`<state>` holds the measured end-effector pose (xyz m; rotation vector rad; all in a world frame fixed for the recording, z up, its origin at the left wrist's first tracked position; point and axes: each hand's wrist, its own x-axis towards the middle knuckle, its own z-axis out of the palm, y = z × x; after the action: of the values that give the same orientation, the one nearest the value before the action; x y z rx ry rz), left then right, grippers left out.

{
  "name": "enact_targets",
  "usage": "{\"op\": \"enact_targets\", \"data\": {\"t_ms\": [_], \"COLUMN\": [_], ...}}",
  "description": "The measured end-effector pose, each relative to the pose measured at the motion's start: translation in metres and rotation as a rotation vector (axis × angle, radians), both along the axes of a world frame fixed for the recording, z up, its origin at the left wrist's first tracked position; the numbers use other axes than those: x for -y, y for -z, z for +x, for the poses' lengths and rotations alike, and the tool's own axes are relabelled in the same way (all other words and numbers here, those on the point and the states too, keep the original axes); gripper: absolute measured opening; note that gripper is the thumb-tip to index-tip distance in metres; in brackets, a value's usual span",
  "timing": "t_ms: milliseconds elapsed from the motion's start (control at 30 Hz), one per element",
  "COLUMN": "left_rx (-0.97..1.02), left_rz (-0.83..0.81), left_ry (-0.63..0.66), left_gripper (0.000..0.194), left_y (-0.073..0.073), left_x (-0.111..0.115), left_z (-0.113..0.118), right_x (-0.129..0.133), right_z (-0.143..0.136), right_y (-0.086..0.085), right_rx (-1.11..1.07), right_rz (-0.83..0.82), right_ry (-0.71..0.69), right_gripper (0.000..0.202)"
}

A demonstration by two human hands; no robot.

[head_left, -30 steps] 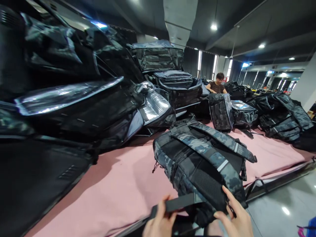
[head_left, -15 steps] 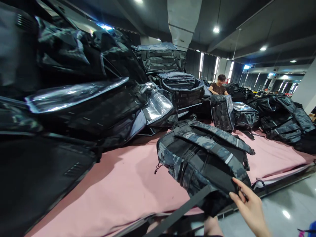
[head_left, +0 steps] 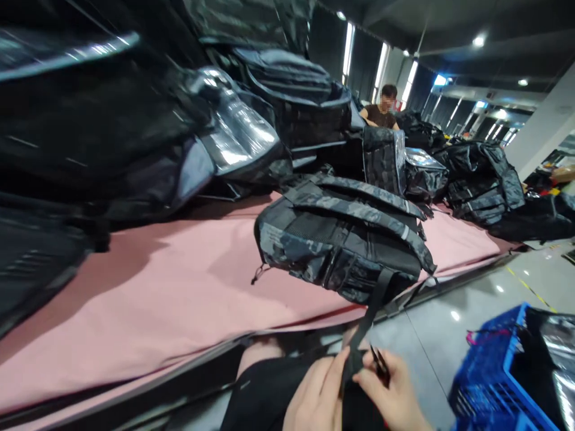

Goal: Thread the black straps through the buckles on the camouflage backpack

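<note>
I pinch the black strap [head_left: 359, 341] between my left hand [head_left: 314, 392] and right hand [head_left: 395, 395], which also holds small snips [head_left: 381, 365]. The camouflage backpack [head_left: 341, 245] lies at the surface's [head_left: 148, 299] front edge. Trimming seems underway; next needs taut webbing.

Dark bags [head_left: 135, 137] pile on the pink table [head_left: 148, 299]; a person [head_left: 381, 111] sits beyond; a blue crate [head_left: 503, 377] stands right.

Both hands [head_left: 354, 389] partly cut off below.
</note>
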<state>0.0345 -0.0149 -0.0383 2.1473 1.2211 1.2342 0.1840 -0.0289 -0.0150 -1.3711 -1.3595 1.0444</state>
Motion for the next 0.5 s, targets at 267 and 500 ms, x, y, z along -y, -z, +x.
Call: {"op": "enact_targets", "data": {"t_ms": [267, 500], "left_rx": [0.416, 0.872], "left_rz": [-0.581, -0.929], "left_ry": [-0.050, -0.344], "left_gripper": [0.027, 0.044], "left_y": [-0.023, -0.009], "left_x": [0.011, 0.007], "left_z": [-0.002, -0.004], "right_x": [-0.014, -0.008], "right_z": [0.004, 0.003], "right_y": [-0.011, -0.014], "right_rx": [-0.127, 0.071], "right_rz": [-0.127, 0.027], "right_ry": [-0.155, -0.011], "right_gripper": [0.037, 0.020]}}
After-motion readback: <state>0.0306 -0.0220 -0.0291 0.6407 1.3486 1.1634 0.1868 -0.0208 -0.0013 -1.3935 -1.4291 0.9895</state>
